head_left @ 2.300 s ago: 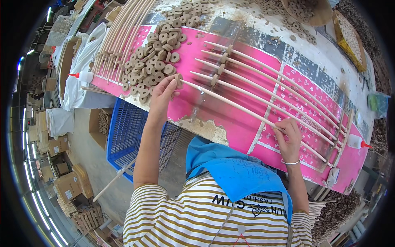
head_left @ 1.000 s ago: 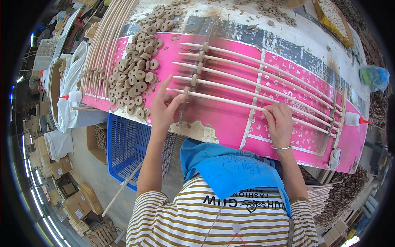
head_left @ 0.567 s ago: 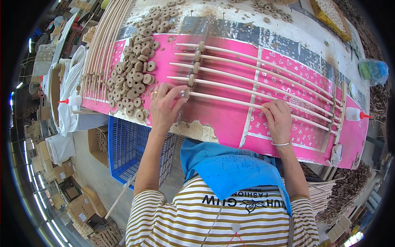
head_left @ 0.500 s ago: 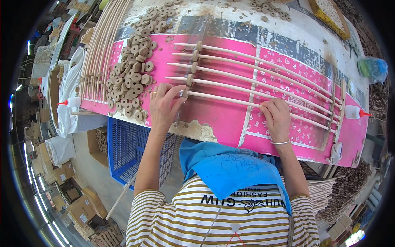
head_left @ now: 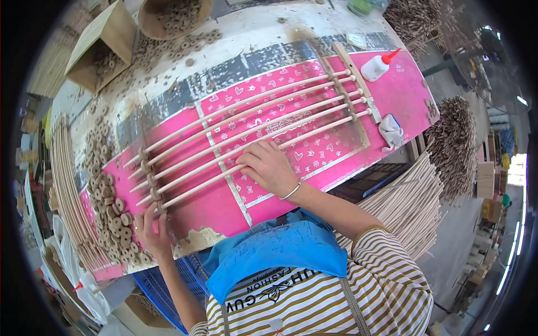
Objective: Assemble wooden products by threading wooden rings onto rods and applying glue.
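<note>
Several pale wooden rods [head_left: 213, 147] lie side by side across the pink work surface, with brown ring-shaped discs [head_left: 147, 167] at their left ends. My right hand [head_left: 270, 168] closes its fingers on the nearest rod [head_left: 204, 183], near its middle. My left hand [head_left: 152, 234] is at that rod's left end, its thumb and fingers around a brown disc [head_left: 161, 208]; the exact contact is partly hidden. The other rods' pointed tips stick out beyond their discs. At the right, small round knobs end the rods, which rest over a notched strip [head_left: 339, 87].
Loose discs [head_left: 109, 215] are heaped left of my left hand, beside more rods [head_left: 70, 190]. A wooden box [head_left: 103, 50] and a round container [head_left: 175, 17] hold discs at the back. A white glue bottle [head_left: 375, 68] and crumpled cloth [head_left: 390, 133] lie right. Bundled rods [head_left: 406, 201] are below the table.
The view has turned and shifted right, bringing the box and round container into sight. Both hands remain at the nearest rod, whose left end is still at my left fingers.
</note>
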Motion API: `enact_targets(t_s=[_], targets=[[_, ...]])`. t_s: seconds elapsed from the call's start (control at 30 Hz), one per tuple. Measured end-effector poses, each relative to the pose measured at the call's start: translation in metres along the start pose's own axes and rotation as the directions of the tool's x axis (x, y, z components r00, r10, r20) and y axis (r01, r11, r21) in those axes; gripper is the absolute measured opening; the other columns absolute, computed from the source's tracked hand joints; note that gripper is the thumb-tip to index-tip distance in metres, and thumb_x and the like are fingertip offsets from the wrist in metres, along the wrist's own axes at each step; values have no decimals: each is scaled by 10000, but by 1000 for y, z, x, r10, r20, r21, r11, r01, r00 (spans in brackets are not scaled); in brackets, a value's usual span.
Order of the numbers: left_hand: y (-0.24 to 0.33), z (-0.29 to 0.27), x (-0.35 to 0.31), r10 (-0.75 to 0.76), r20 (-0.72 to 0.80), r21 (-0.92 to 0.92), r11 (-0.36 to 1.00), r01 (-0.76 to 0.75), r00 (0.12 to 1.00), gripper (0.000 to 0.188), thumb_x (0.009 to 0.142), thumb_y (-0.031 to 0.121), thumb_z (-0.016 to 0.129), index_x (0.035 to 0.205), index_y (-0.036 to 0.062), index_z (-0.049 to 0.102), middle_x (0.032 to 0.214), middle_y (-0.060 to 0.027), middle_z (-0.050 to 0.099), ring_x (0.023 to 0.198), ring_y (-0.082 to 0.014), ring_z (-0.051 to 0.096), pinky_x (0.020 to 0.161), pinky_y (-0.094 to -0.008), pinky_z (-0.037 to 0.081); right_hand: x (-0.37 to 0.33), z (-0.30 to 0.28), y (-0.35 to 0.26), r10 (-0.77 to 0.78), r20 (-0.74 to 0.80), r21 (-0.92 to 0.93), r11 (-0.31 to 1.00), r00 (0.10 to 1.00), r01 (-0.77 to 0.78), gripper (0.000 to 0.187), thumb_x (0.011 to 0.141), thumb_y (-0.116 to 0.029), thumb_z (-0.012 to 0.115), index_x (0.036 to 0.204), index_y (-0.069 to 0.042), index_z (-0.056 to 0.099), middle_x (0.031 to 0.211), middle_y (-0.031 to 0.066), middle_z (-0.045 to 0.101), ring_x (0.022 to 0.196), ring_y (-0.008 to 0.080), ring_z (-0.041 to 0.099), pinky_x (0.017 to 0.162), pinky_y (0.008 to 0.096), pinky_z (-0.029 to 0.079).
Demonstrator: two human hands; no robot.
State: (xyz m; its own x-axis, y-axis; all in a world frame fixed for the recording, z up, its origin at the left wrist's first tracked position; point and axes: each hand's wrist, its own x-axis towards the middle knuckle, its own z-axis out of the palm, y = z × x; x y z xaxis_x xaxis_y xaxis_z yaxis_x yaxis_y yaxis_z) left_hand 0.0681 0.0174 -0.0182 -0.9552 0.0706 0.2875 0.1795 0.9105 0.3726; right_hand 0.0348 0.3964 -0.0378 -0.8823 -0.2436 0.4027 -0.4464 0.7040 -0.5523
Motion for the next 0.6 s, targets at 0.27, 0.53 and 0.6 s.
enact_targets(t_s=[0.27,0.53,0.6], targets=[[32,-14,18,41,20,11,999,-41,999,476,847,179,817,1305,96,717,1100,-117,668,1030,-329,629,915,-459,477,-15,-18,-4,9,-92,32,999,996,-6,229,862,-148,788,1081,-105,735,1080,54,675,1065,263,635,926,412,491],[101,47,38,350,170,-110,936,-335,921,499,861,197,792,1349,177,691,1393,-86,623,1280,-309,601,1072,-475,440,-69,-30,-7,401,-112,341,875,909,-345,113,933,-17,721,1045,-14,737,979,128,676,884,276,647,783,371,513],[110,57,44,397,198,-116,917,-380,896,498,852,192,779,1339,187,673,1394,-74,615,1282,-286,595,1074,-468,438,-75,-30,-5,451,-87,381,839,888,-389,101,948,-9,710,1047,-3,729,982,129,670,901,269,646,786,358,513]])
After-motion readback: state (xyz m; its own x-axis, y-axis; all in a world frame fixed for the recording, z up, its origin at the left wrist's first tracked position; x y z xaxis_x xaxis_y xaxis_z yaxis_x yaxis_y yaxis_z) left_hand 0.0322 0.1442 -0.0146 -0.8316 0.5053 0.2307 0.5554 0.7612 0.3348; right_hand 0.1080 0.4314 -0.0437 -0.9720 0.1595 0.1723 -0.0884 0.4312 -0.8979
